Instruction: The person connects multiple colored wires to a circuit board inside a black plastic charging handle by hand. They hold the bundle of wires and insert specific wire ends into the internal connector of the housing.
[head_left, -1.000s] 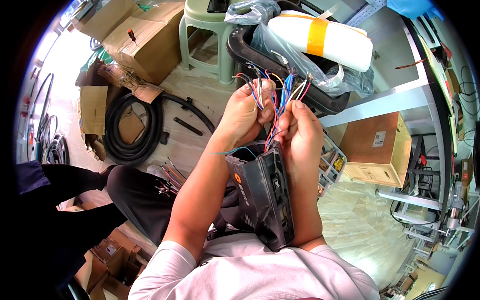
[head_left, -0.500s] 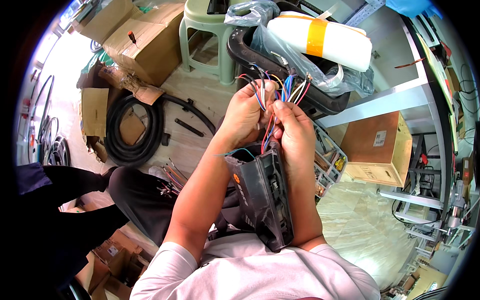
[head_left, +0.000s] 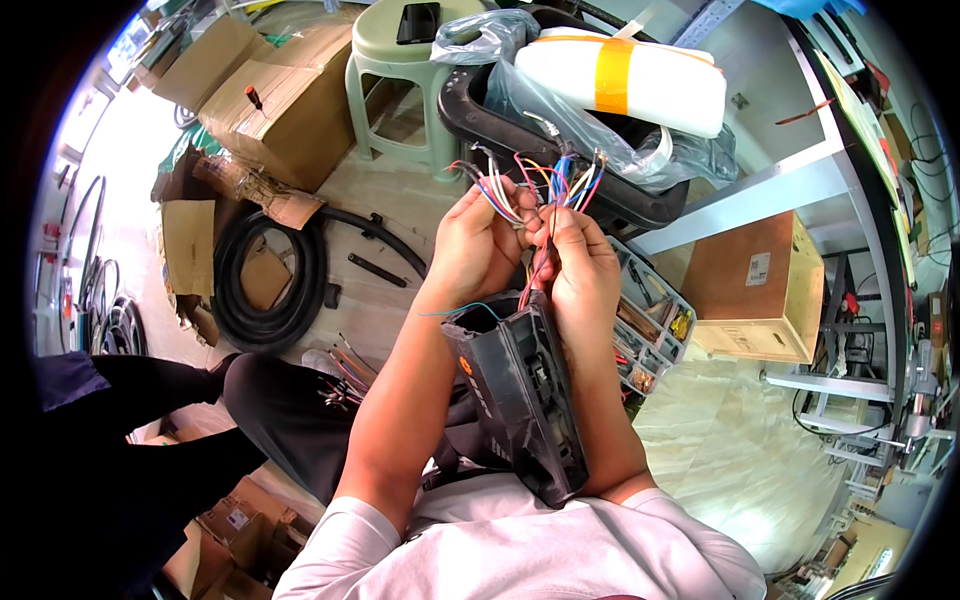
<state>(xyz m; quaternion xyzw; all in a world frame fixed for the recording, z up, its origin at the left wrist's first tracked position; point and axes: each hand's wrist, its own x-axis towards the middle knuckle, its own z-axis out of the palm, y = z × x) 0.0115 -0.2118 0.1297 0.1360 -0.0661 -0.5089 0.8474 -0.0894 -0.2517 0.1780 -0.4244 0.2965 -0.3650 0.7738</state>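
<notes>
A black box-shaped housing with an open end (head_left: pixel 490 375) rests upright against my lap and chest, between my forearms. Red and dark wires (head_left: pixel 537 272) rise out of that end to my hands, and a thin teal wire (head_left: pixel 455 311) sticks out to the left. My left hand (head_left: pixel 475 245) pinches a bunch of white, black and red wires (head_left: pixel 492 190). Close beside it, my right hand (head_left: pixel 582 250) is closed on a bunch of multicoloured wires (head_left: pixel 565 185) with blue ones in the middle. The fingertips nearly meet, hiding where the wires cross.
Ahead stand a green stool (head_left: pixel 385 45) bearing a phone, and a black bin (head_left: pixel 465 105) with a white taped bundle (head_left: pixel 620 80). A black hose coil (head_left: pixel 225 285) and cardboard box (head_left: pixel 290 110) lie left. Rightward are a parts organizer (head_left: pixel 650 320) and wooden box (head_left: pixel 740 290).
The view has shifted slightly. The wires in my left hand now fan out more to the left, and its fingers have moved on the bunch. My right hand keeps its grip.
</notes>
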